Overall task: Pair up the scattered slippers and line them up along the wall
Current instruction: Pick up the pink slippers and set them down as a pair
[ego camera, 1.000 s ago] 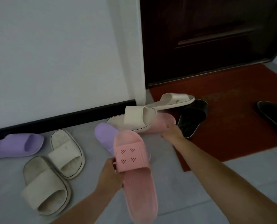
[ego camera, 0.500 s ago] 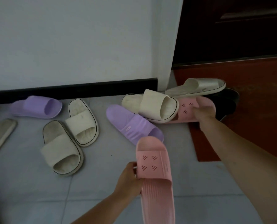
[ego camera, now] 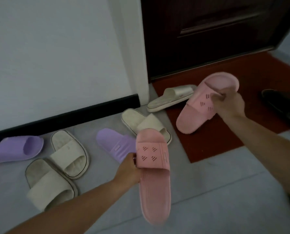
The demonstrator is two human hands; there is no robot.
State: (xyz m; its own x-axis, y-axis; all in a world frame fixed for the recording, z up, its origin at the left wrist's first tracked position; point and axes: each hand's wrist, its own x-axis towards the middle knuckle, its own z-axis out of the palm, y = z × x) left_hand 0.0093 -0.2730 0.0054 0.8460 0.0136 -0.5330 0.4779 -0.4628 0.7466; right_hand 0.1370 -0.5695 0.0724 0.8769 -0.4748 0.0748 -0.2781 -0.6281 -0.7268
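My left hand [ego camera: 128,169] grips one pink slipper [ego camera: 155,183] by the side of its strap, held above the grey floor with the heel toward me. My right hand [ego camera: 228,103] holds the second pink slipper [ego camera: 194,114] by its strap, lifted over the red mat. On the floor lie a purple slipper [ego camera: 114,144] partly behind the near pink one, another purple slipper [ego camera: 15,149] at the left by the baseboard, and several cream slippers: two side by side [ego camera: 68,154] [ego camera: 48,184], one [ego camera: 141,122] near the wall corner, one [ego camera: 171,97] tilted at the mat's edge.
A white wall with a black baseboard [ego camera: 64,114] runs along the back. A dark wooden door [ego camera: 208,31] stands at the right with a red doormat [ego camera: 234,132] before it. A black shoe [ego camera: 281,105] lies at the mat's right edge.
My right hand has pulled the second pink slipper out from under the cream slippers and lifted it over the mat. The left hand still holds its pink slipper. The view has swung right.
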